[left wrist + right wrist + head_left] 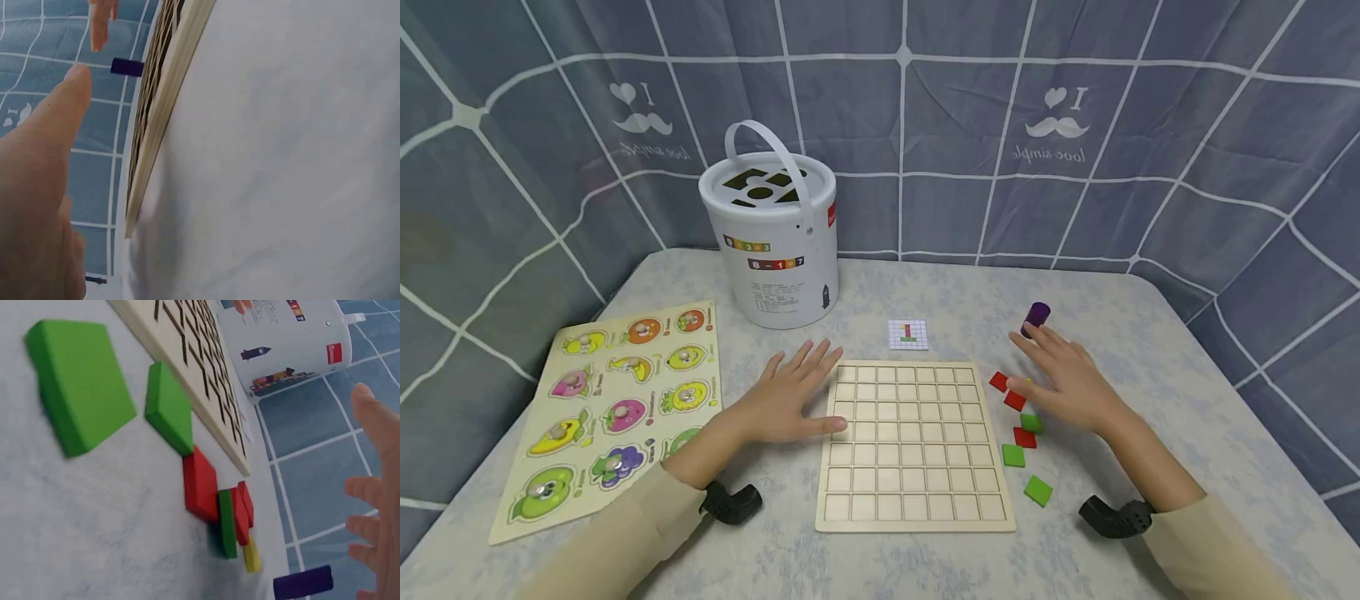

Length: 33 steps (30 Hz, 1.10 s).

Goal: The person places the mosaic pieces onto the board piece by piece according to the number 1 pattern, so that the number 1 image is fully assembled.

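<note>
A pale wooden grid board (917,529) lies flat on the table, its squares bare. My left hand (793,396), fingers spread, is at the board's left edge; whether it touches the wood I cannot tell. Over the loose tiles on the right, my right hand (1071,379) has its fingers extended and holds nothing. Beneath and beside it lie red tiles (1025,437) and green tiles (1038,491); a yellow tile (251,555) shows in the right wrist view. A dark purple cylinder (1037,314) stands just beyond the right fingertips, partly covered by them.
Behind the board lies a small card (907,335) with a coloured grid pattern. A white lidded bucket (775,283) with a handle stands at the back left. A fruit puzzle board (617,350) occupies the left side. A grey-blue checked curtain (955,125) hangs behind the table.
</note>
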Each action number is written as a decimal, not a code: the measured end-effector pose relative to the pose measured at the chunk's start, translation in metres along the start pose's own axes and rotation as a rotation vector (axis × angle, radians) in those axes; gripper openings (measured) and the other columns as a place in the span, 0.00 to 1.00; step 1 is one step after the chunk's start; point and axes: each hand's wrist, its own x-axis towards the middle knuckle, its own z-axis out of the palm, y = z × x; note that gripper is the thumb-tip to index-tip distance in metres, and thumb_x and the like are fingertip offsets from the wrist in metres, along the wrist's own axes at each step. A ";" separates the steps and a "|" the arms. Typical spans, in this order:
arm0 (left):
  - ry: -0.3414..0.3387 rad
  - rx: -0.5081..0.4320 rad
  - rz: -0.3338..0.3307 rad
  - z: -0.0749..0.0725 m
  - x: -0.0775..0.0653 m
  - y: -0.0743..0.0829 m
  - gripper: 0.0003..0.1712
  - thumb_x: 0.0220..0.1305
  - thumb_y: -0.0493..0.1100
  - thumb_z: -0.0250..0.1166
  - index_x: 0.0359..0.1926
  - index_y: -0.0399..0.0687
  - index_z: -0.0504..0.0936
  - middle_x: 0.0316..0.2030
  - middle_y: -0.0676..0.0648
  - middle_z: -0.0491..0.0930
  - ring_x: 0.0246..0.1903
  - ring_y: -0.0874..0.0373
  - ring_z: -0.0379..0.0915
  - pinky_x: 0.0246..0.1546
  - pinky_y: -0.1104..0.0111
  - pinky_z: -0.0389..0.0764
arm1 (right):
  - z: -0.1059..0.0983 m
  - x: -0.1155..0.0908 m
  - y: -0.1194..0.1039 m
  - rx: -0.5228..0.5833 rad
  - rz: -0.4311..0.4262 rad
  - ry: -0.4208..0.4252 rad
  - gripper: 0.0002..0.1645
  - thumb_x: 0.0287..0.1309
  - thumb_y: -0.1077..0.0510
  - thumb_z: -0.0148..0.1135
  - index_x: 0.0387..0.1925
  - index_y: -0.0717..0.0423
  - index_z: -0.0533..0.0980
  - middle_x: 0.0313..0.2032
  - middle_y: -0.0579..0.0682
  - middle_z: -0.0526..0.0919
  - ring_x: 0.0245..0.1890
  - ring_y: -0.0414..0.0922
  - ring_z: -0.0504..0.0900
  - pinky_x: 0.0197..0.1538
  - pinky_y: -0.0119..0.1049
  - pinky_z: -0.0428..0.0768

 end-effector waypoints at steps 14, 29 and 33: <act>-0.021 -0.151 0.052 0.025 -0.018 0.006 0.59 0.59 0.71 0.60 0.78 0.45 0.45 0.76 0.41 0.41 0.74 0.44 0.35 0.68 0.41 0.40 | 0.015 -0.017 0.022 0.162 0.110 0.023 0.30 0.73 0.46 0.48 0.64 0.63 0.70 0.62 0.65 0.70 0.65 0.65 0.63 0.62 0.67 0.59; 0.045 -0.069 0.081 0.034 -0.023 0.003 0.60 0.57 0.72 0.60 0.76 0.38 0.50 0.75 0.40 0.46 0.74 0.45 0.40 0.68 0.43 0.42 | 0.034 -0.014 0.040 0.218 0.032 0.117 0.16 0.64 0.61 0.62 0.51 0.66 0.80 0.47 0.60 0.81 0.50 0.60 0.76 0.53 0.59 0.72; 0.046 -0.064 0.091 0.034 -0.022 0.001 0.60 0.57 0.72 0.61 0.76 0.38 0.50 0.75 0.40 0.46 0.74 0.45 0.41 0.68 0.43 0.44 | 0.035 -0.014 0.041 0.215 0.023 0.129 0.15 0.63 0.63 0.63 0.50 0.65 0.80 0.46 0.60 0.81 0.50 0.60 0.75 0.53 0.59 0.71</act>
